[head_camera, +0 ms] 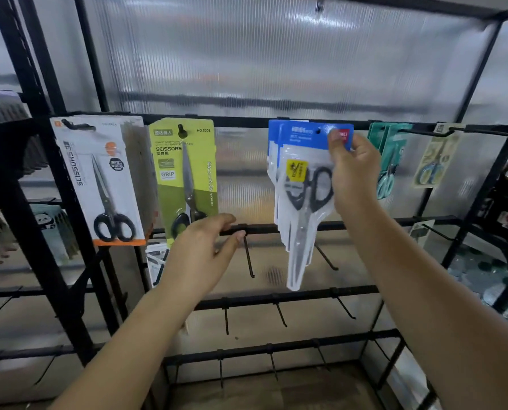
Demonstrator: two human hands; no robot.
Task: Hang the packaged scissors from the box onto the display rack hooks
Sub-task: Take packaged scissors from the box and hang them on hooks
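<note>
Here, my right hand (354, 170) pinches the blue-topped scissors pack (306, 184) (hanging lengthwise, point down) at the top rail (241, 121), its hole by the hook. My left hand (201, 253), loose, hovers lower left, empty.

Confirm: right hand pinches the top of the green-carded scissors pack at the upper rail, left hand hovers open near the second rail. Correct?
One error: the pack is blue-carded, not green. In the head view the right hand pinches the top of the blue-carded scissors pack at the upper rail; the green-carded scissors pack hangs untouched further left. The left hand does hover open near the second rail.
</note>
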